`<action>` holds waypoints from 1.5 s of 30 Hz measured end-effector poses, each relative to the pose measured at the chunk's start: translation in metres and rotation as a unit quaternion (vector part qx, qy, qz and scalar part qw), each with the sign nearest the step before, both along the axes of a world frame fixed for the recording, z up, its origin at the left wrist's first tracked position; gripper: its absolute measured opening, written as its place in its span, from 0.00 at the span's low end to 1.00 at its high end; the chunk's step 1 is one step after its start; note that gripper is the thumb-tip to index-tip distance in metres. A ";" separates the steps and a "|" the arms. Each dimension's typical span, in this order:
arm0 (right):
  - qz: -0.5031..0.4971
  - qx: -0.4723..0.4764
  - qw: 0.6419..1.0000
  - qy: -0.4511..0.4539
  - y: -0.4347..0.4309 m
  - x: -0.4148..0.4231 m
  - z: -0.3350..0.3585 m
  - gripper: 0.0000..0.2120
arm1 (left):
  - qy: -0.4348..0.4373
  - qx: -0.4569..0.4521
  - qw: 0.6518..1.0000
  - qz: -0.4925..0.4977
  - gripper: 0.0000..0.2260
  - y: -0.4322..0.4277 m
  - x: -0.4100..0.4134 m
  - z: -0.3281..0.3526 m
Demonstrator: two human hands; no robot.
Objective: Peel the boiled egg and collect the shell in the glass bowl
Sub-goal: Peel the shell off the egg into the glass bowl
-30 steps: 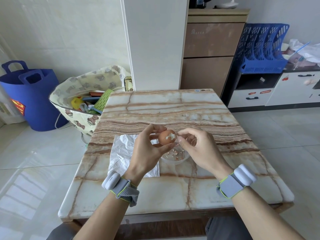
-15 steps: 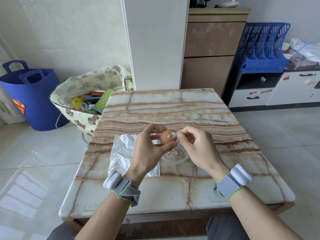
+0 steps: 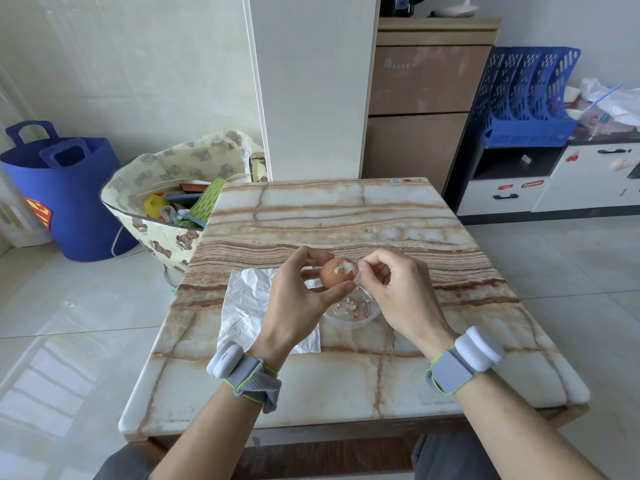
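Bare forearms (image 3: 207,434), grey lime-edged wristbands (image 3: 254,381) with white pods (image 3: 225,360), dark grey trousers (image 3: 446,457)

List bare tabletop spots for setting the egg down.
Free: far half of the table; near strip, this side of the white sheet and glass bowl; right of the bowl. Crowded: centre, with left hand, right hand and egg above them.

one egg (image 3: 334,273). one glass bowl (image 3: 375,311), near centre, holding shell bits (image 3: 351,305): more than five, too small to count exactly. two hands: a left hand (image 3: 298,303) and a right hand (image 3: 394,289). two grey wristbands: a left wristband (image 3: 249,374) and a right wristband (image 3: 464,362). one white crumpled sheet (image 3: 247,303). one marble table (image 3: 346,216). two bags on the floor at far left: one blue bag (image 3: 72,209), one teddy-print bag (image 3: 162,237). one blue file rack (image 3: 523,98), far right. one brown cabinet (image 3: 422,98), far centre.
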State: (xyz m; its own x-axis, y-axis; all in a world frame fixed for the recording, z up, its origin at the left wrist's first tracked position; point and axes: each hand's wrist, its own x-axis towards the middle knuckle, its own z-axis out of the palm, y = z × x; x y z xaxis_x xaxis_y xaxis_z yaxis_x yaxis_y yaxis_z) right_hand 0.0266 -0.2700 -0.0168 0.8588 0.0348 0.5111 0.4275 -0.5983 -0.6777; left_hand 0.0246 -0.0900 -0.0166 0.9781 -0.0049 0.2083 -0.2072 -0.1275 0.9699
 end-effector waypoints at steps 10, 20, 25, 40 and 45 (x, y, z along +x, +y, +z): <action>-0.016 -0.009 1.000 -0.002 -0.004 0.001 0.000 0.07 | 0.015 -0.010 1.000 -0.013 0.20 0.001 -0.002 0.004; 0.004 0.005 1.000 0.027 -0.012 0.003 -0.003 0.07 | 0.015 0.001 1.000 -0.001 0.19 0.005 -0.001 0.005; 0.005 0.016 0.999 0.037 -0.011 0.001 -0.004 0.05 | 0.027 -0.016 0.999 -0.020 0.20 0.005 0.000 0.004; 0.004 0.023 0.997 0.075 -0.010 0.003 -0.007 0.07 | 0.037 -0.031 0.998 -0.048 0.17 0.002 -0.001 0.000; 0.029 -0.021 0.998 0.061 -0.011 0.001 -0.007 0.11 | 0.042 -0.038 0.997 -0.048 0.18 0.002 -0.001 0.001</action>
